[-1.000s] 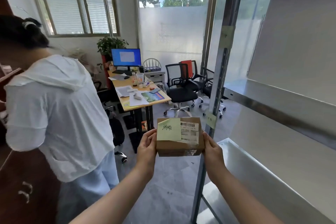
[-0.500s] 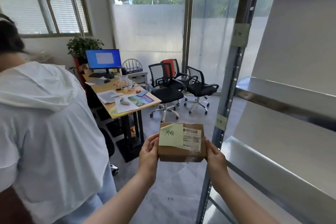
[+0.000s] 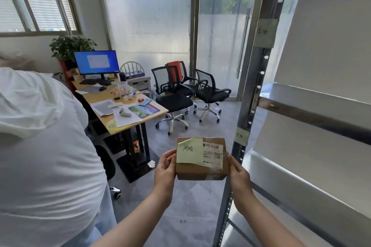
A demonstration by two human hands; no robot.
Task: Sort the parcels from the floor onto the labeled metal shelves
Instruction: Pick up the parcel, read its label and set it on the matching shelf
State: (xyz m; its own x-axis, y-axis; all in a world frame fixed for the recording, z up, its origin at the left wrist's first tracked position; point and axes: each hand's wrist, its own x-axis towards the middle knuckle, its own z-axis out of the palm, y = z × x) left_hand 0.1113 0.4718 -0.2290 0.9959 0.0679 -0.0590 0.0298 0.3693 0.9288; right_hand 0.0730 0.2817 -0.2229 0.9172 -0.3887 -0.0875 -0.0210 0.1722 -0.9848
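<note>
One small brown cardboard parcel (image 3: 201, 171) is held between two hands, above the grey floor and just left of the perforated grey metal shelf upright (image 3: 253, 104). The left hand (image 3: 165, 168) is curled round the parcel's left end, with the thumb laid at the edge of the top face. The right hand (image 3: 240, 174) is curled round the right end in the same way. The other fingers are hidden behind the box.

Two labels are carried on the parcel's top: one pale green sticky note (image 3: 189, 150) with black handwritten characters, and one white printed shipping label (image 3: 212, 152) with a barcode, its print too small to be read.

Two pale green handwritten notes are stuck on the upright, one high (image 3: 265, 33) and one low (image 3: 242, 136); neither can be read. Two bare metal shelves (image 3: 313, 110) are seen to the right. Three black mesh office chairs (image 3: 173, 98) and one person in a white hooded top (image 3: 40, 146) are also seen.
</note>
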